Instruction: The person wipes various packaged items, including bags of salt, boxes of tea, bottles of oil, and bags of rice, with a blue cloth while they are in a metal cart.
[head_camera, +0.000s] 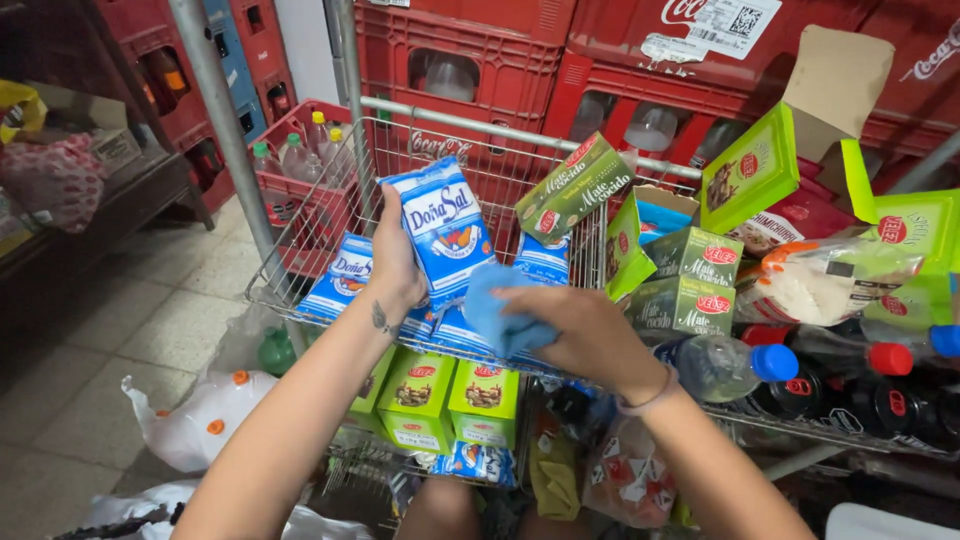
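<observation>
Two bare hands work over a wire shelf basket (300, 225): the left hand (395, 262) grips a blue-and-white salt bag (445, 232) upright above more salt bags (345, 280) lying in the basket, while the right hand (580, 335) clutches a blue cloth (500, 310) pressed against the bag's lower edge. Green boxes (685, 280) sit just beside, and red crates (500, 55) stand stacked behind.

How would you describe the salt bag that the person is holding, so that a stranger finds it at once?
Start at the wire shelf in front of the red plastic crates. Above its stack of blue and white bags, the left hand holds up one blue and white plastic bag. It alone is raised upright, and the right hand presses a blue cloth on it.
</observation>
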